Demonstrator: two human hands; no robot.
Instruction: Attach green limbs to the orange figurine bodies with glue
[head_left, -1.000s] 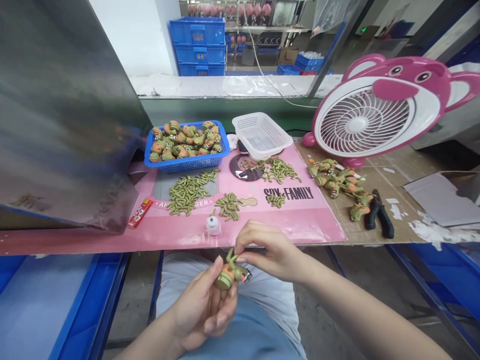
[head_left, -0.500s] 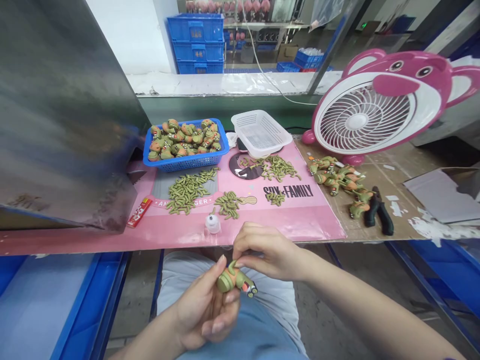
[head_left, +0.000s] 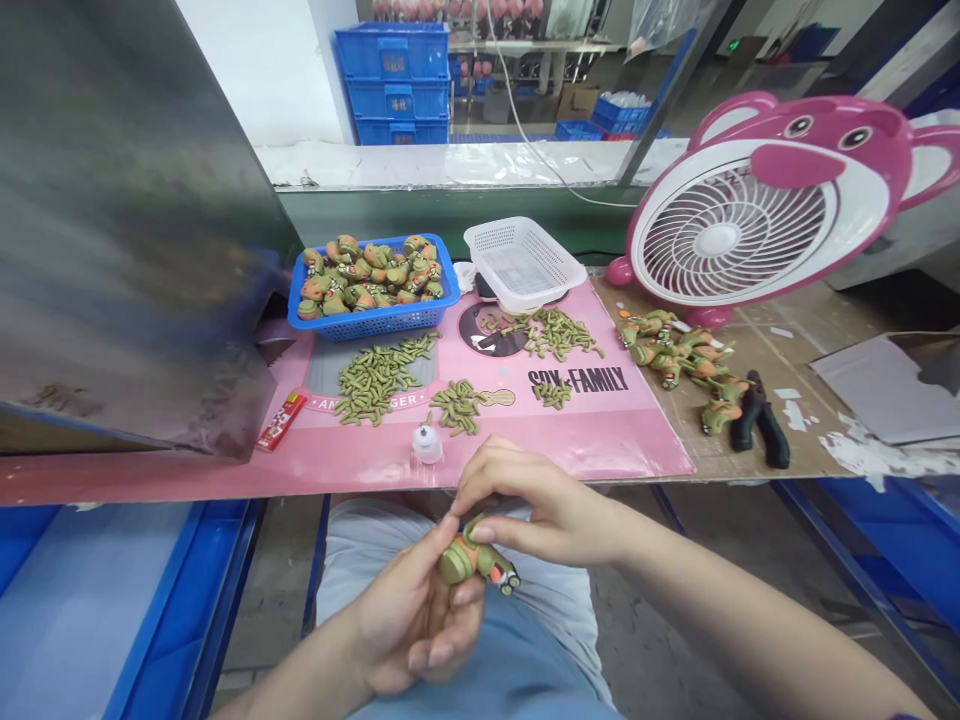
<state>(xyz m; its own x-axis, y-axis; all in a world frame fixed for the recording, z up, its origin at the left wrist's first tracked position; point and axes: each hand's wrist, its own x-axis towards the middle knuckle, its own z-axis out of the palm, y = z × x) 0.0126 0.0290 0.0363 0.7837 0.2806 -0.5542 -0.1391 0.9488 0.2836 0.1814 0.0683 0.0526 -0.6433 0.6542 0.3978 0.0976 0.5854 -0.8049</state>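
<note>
My left hand (head_left: 409,615) holds a small green and orange toy figurine (head_left: 456,563) above my lap, its head with round eyes tilted down to the right. My right hand (head_left: 536,505) is closed at the figurine's upper side, thumb against a small curved green piece (head_left: 472,528) that touches the orange body. The fingers partly cover this piece. On the pink mat (head_left: 495,455) beyond my hands lie heaps of similar curved green pieces (head_left: 379,380). A small whitish bottle (head_left: 427,444) stands upright near the table's front edge.
A blue basket (head_left: 375,322) full of figurines stands behind the heaps, beside a white basket (head_left: 525,262). More figurines (head_left: 679,350) and black-handled pliers (head_left: 759,425) lie to the right, before a pink fan (head_left: 716,240). A red packet (head_left: 281,421) lies beside a metal box (head_left: 127,260).
My right fingers have moved left over the figurine, and the thumb now lies against the curved green piece. My left hand still holds the figurine in nearly the same place.
</note>
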